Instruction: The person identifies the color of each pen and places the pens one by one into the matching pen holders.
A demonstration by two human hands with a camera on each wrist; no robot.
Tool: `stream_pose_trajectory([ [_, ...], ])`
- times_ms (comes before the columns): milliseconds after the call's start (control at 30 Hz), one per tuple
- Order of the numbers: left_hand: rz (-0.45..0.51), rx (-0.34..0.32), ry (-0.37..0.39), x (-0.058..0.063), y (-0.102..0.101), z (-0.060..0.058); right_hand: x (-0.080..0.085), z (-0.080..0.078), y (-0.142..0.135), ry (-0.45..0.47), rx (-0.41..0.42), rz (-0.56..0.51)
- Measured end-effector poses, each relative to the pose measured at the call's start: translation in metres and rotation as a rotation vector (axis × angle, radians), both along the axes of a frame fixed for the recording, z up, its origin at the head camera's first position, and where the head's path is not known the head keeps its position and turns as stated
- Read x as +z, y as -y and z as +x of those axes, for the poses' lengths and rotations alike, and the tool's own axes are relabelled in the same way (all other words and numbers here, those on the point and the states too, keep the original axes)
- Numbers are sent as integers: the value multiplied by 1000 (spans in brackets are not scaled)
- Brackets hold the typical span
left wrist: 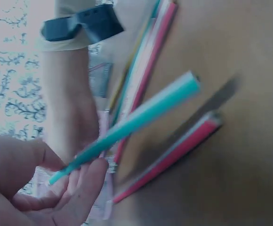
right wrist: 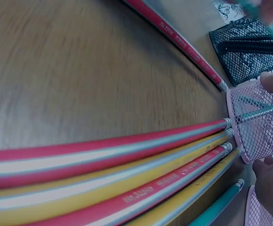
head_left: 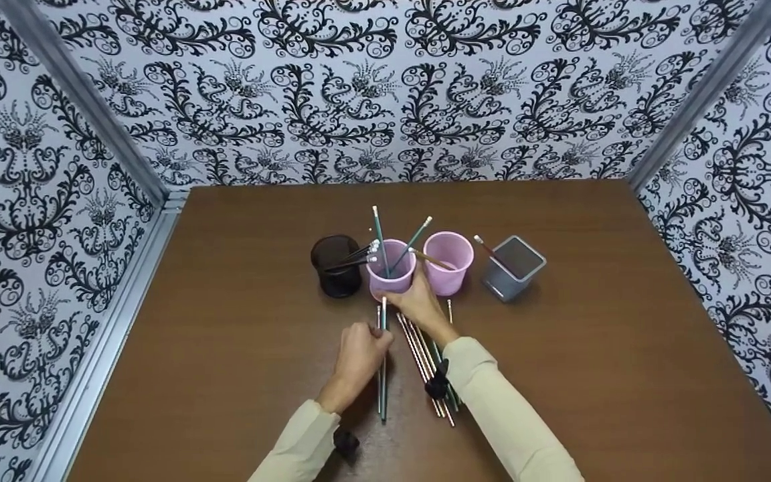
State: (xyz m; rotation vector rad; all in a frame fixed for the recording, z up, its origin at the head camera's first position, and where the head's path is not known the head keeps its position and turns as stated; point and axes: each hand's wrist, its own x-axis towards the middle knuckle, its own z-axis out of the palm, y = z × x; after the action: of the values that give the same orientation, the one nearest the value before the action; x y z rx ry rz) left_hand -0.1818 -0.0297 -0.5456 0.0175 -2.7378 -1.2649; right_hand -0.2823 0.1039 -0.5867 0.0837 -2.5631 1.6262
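My left hand point(head_left: 361, 351) pinches a teal pencil point(left wrist: 146, 113) between thumb and fingers, its eraser end toward the cups. Under it a red pencil point(left wrist: 169, 160) lies on the table. My right hand point(head_left: 423, 306) grips the left pink mesh cup point(right wrist: 254, 134), thumb on one side and fingers on the other. Two teal pencils point(head_left: 380, 234) lean inside that cup, erasers up. Beneath my right wrist lie several red, yellow and teal pencils point(right wrist: 174, 188), their eraser ends toward the cups.
Left of the gripped cup stands a black mesh cup point(head_left: 336, 284) with several dark pencils. To its right are a second pink cup point(head_left: 449, 281) with a yellow pencil and a grey square holder point(head_left: 507, 288) with a red pencil. Patterned walls point(head_left: 372, 87) enclose the brown table point(head_left: 593, 375).
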Motion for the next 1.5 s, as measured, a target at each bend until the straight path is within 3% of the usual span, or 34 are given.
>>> stream_pose_trajectory([
  [200, 46, -90, -127, 35, 0, -6, -1, -5, -4, -49, 45, -6],
  [433, 81, -159, -258, 82, -7, -23, -3, -8, -6, -107, 120, 27],
  [633, 73, -95, -361, 107, -11, -50, -3, -6, -5, -105, 124, 29],
  [767, 122, -40, -403, 119, -14, -66, -1, -5, -6, -87, 105, 37],
  [900, 185, -22, -440, 121, -17, -74, 0, -4, -6, -80, 111, 32],
  [1000, 196, -7, -426, 117, -18, -76, 0, -5, -6, -89, 99, 57],
  [1300, 122, 33, -304, 98, -18, -78, -5, -9, -5, -210, 136, 9],
  [1500, 34, 35, -325, 90, -21, -74, -7, -10, -5, -213, 128, 49],
])
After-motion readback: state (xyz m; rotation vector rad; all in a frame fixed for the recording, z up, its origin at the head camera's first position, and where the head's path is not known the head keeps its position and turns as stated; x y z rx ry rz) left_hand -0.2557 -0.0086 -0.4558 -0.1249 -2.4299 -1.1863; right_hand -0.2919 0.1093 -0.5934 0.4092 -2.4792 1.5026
